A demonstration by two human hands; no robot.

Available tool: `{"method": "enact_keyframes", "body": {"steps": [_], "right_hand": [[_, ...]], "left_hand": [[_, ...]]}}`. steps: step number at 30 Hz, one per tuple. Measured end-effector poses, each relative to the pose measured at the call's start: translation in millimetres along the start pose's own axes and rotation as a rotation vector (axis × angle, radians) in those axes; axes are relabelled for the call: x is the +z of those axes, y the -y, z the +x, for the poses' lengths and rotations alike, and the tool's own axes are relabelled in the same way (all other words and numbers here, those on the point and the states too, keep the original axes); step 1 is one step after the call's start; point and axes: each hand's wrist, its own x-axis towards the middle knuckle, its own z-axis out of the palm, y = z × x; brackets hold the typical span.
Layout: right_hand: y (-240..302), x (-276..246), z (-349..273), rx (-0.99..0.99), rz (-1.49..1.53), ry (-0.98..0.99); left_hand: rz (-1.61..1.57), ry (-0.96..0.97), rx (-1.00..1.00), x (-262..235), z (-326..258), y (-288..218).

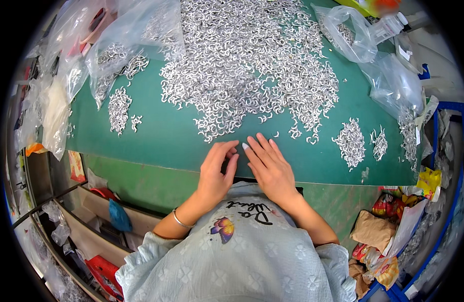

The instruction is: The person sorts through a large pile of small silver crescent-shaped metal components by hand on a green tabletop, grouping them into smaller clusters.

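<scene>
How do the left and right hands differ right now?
The left hand is curled, with a gap between thumb and fingers, while the right hand is flatter, its fingers extended. The left hand has a bracelet by its wrist; the right hand shows none. Both are at the near edge of the green table, on the near side of the heap of silvery curved pieces.

A white bottle (pixel 389 28) lies at far right. A brown package (pixel 372 230) and a yellow packet (pixel 429 181) are at near right; a blue bag (pixel 119 215) is at near left.
</scene>
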Motion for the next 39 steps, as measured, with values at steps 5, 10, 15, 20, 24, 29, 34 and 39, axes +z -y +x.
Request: {"method": "enact_keyframes", "body": {"steps": [5,10,15,20,24,29,34,39], "right_hand": [[-3,4,-4,0.022,0.020,-0.113],[11,6,19,0.072,-0.096,-0.143],[14,10,28,0.242,-0.202,-0.123],[12,12,20,0.336,-0.228,-0.154],[12,13,10,0.386,-0.186,-0.312],[10,13,14,0.456,-0.182,-0.403],[8,16,21,0.499,-0.285,-0.350],[8,15,21,0.550,-0.301,-0.327]], "left_hand": [[0.003,0.018,0.016,0,0,1],[-0.004,0.011,0.047,3,3,2],[0.015,-0.042,0.085,5,7,3],[0.037,-0.031,0.088,2,10,4],[0.010,-0.008,0.025,0,8,2],[-0.025,-0.017,0.028,1,8,4],[-0.046,0.040,0.084,7,14,3],[0.178,0.237,0.308,16,45,3]]}}
